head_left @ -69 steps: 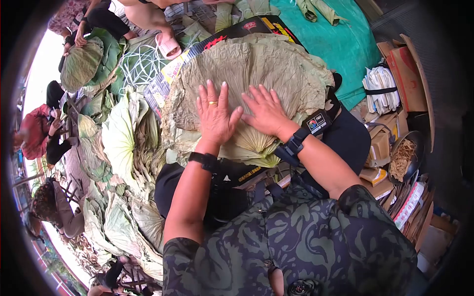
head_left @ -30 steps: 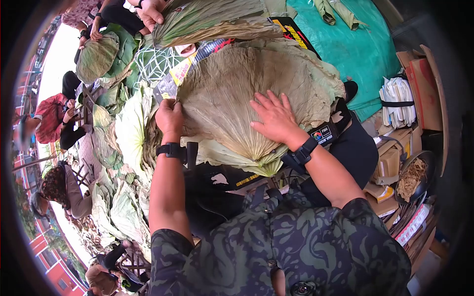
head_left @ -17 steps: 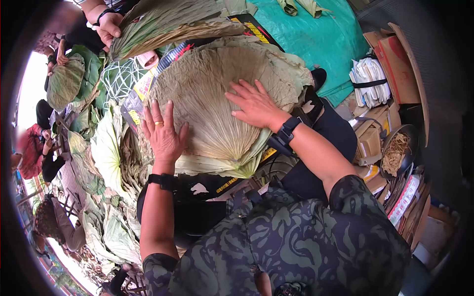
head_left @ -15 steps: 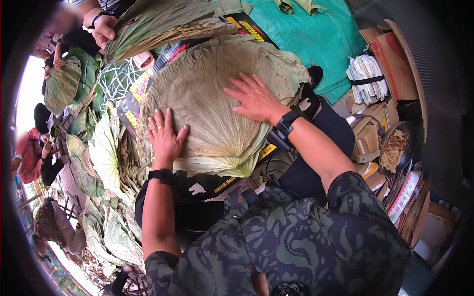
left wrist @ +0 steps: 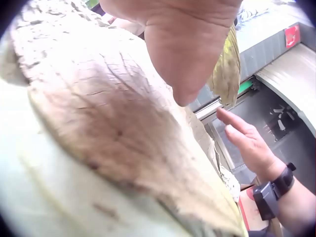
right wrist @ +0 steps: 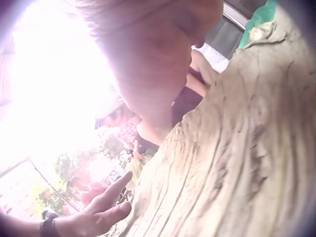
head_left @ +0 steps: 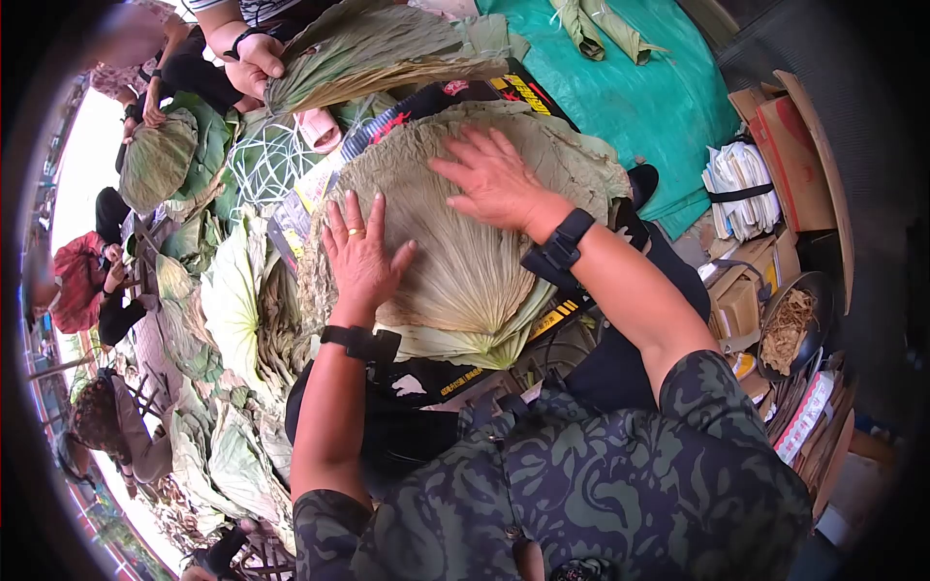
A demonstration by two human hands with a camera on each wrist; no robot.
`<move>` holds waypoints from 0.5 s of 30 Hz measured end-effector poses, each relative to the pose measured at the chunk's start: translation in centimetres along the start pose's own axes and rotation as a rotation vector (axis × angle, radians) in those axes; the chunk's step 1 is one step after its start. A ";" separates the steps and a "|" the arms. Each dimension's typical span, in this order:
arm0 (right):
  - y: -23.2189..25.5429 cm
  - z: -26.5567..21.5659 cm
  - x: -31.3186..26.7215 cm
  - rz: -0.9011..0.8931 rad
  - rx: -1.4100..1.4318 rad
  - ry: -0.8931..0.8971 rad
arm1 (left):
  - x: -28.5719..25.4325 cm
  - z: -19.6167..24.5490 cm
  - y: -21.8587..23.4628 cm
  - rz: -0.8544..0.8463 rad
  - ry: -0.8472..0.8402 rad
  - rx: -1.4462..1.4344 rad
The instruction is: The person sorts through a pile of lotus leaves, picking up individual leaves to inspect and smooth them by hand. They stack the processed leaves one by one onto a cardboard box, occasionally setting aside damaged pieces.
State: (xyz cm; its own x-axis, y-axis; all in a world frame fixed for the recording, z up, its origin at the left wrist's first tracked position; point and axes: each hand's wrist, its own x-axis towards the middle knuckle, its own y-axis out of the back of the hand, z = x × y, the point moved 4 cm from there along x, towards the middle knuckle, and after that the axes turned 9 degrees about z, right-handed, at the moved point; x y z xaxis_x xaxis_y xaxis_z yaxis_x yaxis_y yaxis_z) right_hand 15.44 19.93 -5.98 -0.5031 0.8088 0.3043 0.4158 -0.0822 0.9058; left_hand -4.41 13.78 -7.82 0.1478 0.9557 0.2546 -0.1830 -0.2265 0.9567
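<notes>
leaf stack: big dried lotus leaf (head_left: 465, 242) lies on top of a pile of the same, across the person's lap and a printed black board (head_left: 504, 92), same spot as half a second ago; surface looks flatter and less rumpled than in the earlier frames (judgement, fisheye makes it hard to be sure).
right hand: right hand (head_left: 494, 179) lies flat, fingers straight and spread wide, palm down on the far upper part of the leaf; it has slid further up and away from the stem end.
left hand: left hand (head_left: 360, 254) also flat and spread, ring visible, pressing the left part of the leaf; it has moved inward from the left rim, where a second ago it pinched the edge.
change meaning: both palms now sweep outward over the leaf, so the smoothing looks nearly through for this one (a guess).
neighbour's leaf: folded lotus leaf (head_left: 378, 48) held up by another person's hand (head_left: 254, 66) at top, closer over the stack than before.
wrist views: left wrist view shows cracked brown leaf (left wrist: 113, 123) under the palm; right wrist view shows ribbed leaf (right wrist: 247, 163), mostly glare.
</notes>
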 end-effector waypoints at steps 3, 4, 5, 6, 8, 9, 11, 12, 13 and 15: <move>-2.9 1.8 0.8 -0.069 -0.040 -0.003 | 0.1 -2.2 -2.5 -0.289 0.241 -0.023; -3.6 3.4 -0.1 -0.099 -0.012 -0.075 | -0.3 -2.7 -2.8 -0.294 0.204 -0.008; -3.8 4.3 -0.5 -0.132 0.019 -0.148 | -0.5 -2.8 -3.0 -0.321 0.190 -0.018; -3.3 3.9 -0.1 -0.127 0.010 -0.131 | -0.6 -3.0 -3.1 -0.319 0.180 -0.021; -2.2 3.4 0.0 -0.143 -0.071 -0.152 | -0.8 -3.1 -3.2 -0.317 0.177 -0.053; -1.8 3.1 0.7 -0.145 -0.081 -0.143 | -0.7 -3.2 -3.0 -0.308 0.184 -0.062; -1.3 2.5 2.6 -0.009 0.611 -0.424 | -0.5 -3.2 -2.6 -0.312 0.189 -0.092; -0.4 1.5 3.9 -0.011 0.607 -0.416 | -0.5 -3.2 -2.4 -0.305 0.195 -0.095; 0.1 0.8 5.1 0.019 1.063 -0.654 | -0.4 -3.1 -1.6 -0.104 0.205 -0.146; 0.2 -0.5 7.4 0.045 1.522 -0.881 | -0.1 -2.8 0.4 0.104 0.215 -0.189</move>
State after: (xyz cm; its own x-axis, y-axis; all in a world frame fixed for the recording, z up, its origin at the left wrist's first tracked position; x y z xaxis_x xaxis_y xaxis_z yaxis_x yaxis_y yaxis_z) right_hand 11.36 25.63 -3.40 -0.1633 0.9095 -0.3824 0.9499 0.0403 -0.3099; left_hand -7.17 14.14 -7.89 -0.0866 0.9517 0.2947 -0.3669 -0.3055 0.8787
